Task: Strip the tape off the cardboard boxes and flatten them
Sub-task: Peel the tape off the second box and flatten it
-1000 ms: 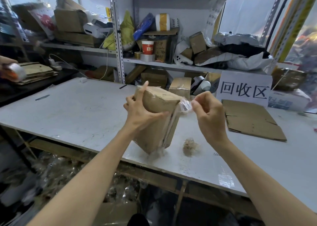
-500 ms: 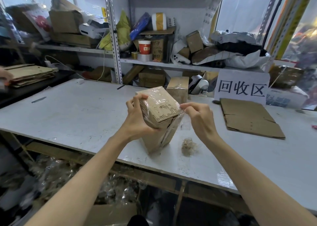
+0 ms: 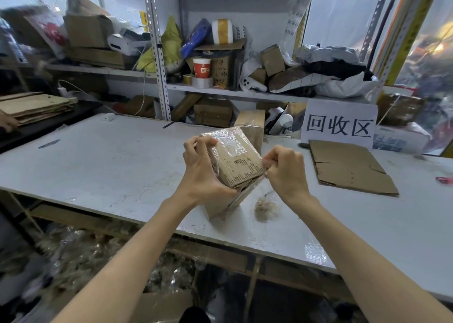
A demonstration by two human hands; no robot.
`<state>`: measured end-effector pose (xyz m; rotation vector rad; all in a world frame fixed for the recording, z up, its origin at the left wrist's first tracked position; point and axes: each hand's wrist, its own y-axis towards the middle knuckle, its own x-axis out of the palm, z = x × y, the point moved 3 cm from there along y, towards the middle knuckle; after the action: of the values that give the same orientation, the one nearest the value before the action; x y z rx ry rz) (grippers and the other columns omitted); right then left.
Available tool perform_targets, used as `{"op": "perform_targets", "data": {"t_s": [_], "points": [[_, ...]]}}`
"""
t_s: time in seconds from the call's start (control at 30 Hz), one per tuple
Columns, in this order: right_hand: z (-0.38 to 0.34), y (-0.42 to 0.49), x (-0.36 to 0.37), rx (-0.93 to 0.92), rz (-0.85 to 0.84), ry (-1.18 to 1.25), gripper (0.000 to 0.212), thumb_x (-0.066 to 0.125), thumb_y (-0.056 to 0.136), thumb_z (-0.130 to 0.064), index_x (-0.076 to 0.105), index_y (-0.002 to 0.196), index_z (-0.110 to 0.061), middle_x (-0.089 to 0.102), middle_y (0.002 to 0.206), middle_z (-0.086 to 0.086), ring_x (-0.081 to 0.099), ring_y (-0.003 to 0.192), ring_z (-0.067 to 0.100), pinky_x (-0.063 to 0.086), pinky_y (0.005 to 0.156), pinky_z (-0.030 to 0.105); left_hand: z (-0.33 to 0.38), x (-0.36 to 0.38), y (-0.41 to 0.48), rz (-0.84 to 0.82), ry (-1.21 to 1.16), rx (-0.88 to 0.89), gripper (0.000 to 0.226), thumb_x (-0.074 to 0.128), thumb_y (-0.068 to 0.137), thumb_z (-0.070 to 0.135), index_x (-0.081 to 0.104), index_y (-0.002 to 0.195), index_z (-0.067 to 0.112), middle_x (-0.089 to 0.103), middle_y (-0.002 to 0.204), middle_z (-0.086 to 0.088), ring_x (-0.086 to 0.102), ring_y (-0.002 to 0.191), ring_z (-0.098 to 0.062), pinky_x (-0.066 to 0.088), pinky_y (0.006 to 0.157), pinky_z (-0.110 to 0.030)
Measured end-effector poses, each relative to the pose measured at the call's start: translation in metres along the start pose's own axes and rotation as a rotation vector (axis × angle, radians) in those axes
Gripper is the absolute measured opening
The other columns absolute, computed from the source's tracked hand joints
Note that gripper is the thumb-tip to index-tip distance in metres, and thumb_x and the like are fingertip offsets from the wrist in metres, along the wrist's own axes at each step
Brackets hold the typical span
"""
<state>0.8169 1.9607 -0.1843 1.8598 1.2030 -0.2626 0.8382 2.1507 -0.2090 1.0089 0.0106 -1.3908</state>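
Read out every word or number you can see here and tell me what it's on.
"回收区": on the white sign.
Handwriting on the shelf box: too blurred to read.
Print on the red cup: too small.
Blue print on the white box: blurred.

left hand (image 3: 201,173) covers one side of the box (image 3: 236,160); another person's hand (image 3: 7,124) is cut off at the left edge.

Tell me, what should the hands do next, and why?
Probably the right hand should pull away rightward, peeling the tape: it pinches a strip at the box edge, glossy tape covers the top, and the left hand grips the box steady.
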Motion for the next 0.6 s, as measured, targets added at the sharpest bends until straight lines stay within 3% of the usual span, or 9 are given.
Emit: {"op": "perform_targets", "data": {"t_s": [0.13,0.3,0.4,0.5,0.6], "points": [[-0.002,-0.001,0.001,-0.06,-0.032,-0.06,0.008,0.058,0.088,-0.004,0.063,0.081,-0.003,0.065,0.079,0.01,0.06,0.075,0.024,0.049,0.066,0.033,0.0,-0.002,-0.004,0.019,0.002,0.009,0.098,0.075,0.036,0.06,0.024,0.115,0.032,0.022,0.126,0.001,0.028,0.121,-0.018,0.038,0.102,-0.026],[-0.005,-0.001,-0.008,-0.134,-0.079,-0.108,0.018,0.062,0.087,-0.016,0.073,0.082,-0.002,0.07,0.077,0.009,0.062,0.071,0.021,0.053,0.069,0.037,0.001,-0.003,-0.008,0.025,0.014,0.002,0.102,0.076,0.036,0.061,0.027,0.118,0.025,0.022,0.127,-0.001,0.027,0.121,-0.016,0.034,0.099,-0.019],[-0.008,-0.002,-0.01,-0.205,-0.118,-0.156,0.022,0.06,0.091,-0.016,0.072,0.079,-0.001,0.069,0.076,0.01,0.059,0.067,0.022,0.05,0.064,0.035,0.001,-0.003,-0.008,0.023,0.02,0.006,0.102,0.081,0.038,0.055,0.028,0.118,0.024,0.022,0.127,-0.001,0.027,0.121,-0.017,0.038,0.102,-0.024],[-0.011,-0.001,-0.006,-0.247,-0.17,-0.284,0.027,0.051,0.094,-0.011,0.057,0.07,-0.001,0.061,0.075,0.012,0.053,0.066,0.027,0.042,0.06,0.035,0.003,-0.003,-0.008,0.023,0.025,0.018,0.101,0.081,0.038,0.054,0.028,0.119,0.024,0.021,0.125,0.002,0.027,0.12,-0.017,0.041,0.105,-0.032],[-0.01,0.001,-0.004,-0.179,-0.153,-0.277,0.02,0.052,0.09,-0.006,0.052,0.07,-0.001,0.06,0.073,0.013,0.053,0.066,0.027,0.043,0.06,0.036,0.004,-0.002,-0.008,0.02,0.015,0.017,0.101,0.082,0.038,0.054,0.028,0.118,0.026,0.022,0.126,0.001,0.028,0.122,-0.017,0.042,0.106,-0.037]]}}
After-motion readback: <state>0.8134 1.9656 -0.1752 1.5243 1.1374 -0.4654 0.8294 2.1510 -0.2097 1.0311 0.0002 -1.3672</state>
